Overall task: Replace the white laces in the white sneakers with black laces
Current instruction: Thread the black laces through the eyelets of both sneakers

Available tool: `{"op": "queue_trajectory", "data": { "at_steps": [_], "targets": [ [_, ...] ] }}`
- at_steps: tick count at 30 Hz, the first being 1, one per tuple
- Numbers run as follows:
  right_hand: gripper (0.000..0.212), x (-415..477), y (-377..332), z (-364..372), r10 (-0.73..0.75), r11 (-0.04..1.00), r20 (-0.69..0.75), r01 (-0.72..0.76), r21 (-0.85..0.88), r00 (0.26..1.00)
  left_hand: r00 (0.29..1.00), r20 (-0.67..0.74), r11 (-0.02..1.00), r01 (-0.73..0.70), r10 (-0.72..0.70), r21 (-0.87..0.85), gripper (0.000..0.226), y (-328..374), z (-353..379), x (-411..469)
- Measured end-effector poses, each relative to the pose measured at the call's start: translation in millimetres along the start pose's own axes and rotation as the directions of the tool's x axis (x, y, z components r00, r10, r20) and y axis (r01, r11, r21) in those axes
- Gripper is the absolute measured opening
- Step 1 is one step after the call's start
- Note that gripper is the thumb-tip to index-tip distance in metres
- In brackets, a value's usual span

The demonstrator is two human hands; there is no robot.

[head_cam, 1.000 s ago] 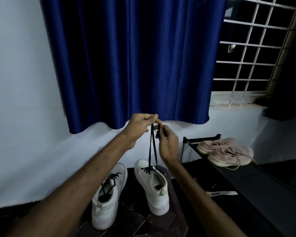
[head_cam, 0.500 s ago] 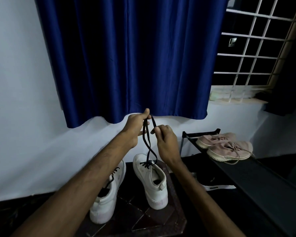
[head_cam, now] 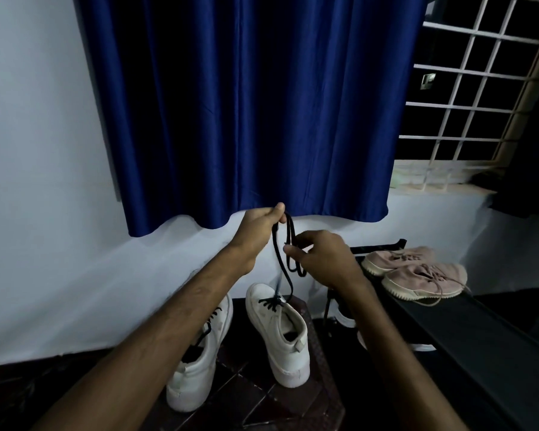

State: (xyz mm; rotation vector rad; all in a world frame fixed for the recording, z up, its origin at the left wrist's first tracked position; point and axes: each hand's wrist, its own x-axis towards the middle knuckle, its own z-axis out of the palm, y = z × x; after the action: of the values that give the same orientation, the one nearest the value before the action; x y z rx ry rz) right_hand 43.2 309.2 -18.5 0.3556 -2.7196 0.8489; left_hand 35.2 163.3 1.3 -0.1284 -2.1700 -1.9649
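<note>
black flat lace [head_cam: 277, 256] is the thing to watch in the head view. it rises from the top eyelets of the white leather sneaker [head_cam: 277, 331] standing on the dark tiled surface [head_cam: 255, 390], up to the left hand [head_cam: 259, 227]. that hand's fingers [head_cam: 279, 209] are clamped together on the lace just below the hem of the blue satin curtain [head_cam: 246, 104]. the right hand [head_cam: 324, 259] sits just beside it, its fingers [head_cam: 290, 251] pinched on a slack loop of the same lace. the second white leather sneaker [head_cam: 199, 359], near on the person's left, already carries black lacing, so the job looks close to done, with the ends seemingly being evened or knotted.

as i judge the risks:
- a hard upward pull could tip or lift the light shoe, since nothing pins it down.
- uneven tension between the two hands could drag one end short through the eyelets.
- the thin lace could slip from either pinch and the loop fall apart.
- dim light makes a twist in the flat lace easy to miss.
</note>
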Motion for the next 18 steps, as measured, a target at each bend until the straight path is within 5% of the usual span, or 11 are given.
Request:
{"op": "queue_trajectory", "data": {
  "at_steps": [3,8,10,12,14,16,18],
  "targets": [
    [0.037,6.9,-3.6,1.5,-0.084,0.996,-0.083,0.083,-0.011,0.993,0.988,0.068,0.988,-0.140,0.136,0.064,0.037,3.7,0.4,-3.5],
    [0.028,4.4,-15.7,-2.2,-0.039,0.817,0.124,-0.040,0.575,0.992,0.961,0.153,0.964,-0.247,0.230,0.099,0.038,8.4,4.0,-2.3],
    [0.032,0.1,-14.0,-2.3,-0.004,0.864,-0.017,0.013,0.503,1.000,0.961,0.112,0.961,-0.263,0.253,0.083,0.039,7.6,2.7,-0.1],
    [0.030,-1.8,-8.7,-0.8,-0.044,0.983,-0.299,0.094,0.156,0.953,0.967,0.037,0.962,-0.254,0.251,0.099,0.039,4.9,1.3,1.9],
    [0.029,-1.9,-7.0,-4.6,-0.063,0.990,-0.371,0.105,0.094,0.927,0.972,-0.001,0.968,-0.232,0.233,0.101,0.038,1.6,3.0,1.5],
    [0.031,-2.4,-9.2,-8.4,0.008,0.869,-0.140,0.062,0.491,0.990,0.974,-0.025,0.970,-0.220,0.224,0.105,0.037,-0.7,5.5,2.7],
    [0.031,-10.8,-15.0,-14.0,-0.018,0.539,0.198,-0.157,0.827,0.980,0.974,-0.091,0.977,-0.203,0.208,0.064,0.037,-2.2,4.3,7.3]
  ]
}}
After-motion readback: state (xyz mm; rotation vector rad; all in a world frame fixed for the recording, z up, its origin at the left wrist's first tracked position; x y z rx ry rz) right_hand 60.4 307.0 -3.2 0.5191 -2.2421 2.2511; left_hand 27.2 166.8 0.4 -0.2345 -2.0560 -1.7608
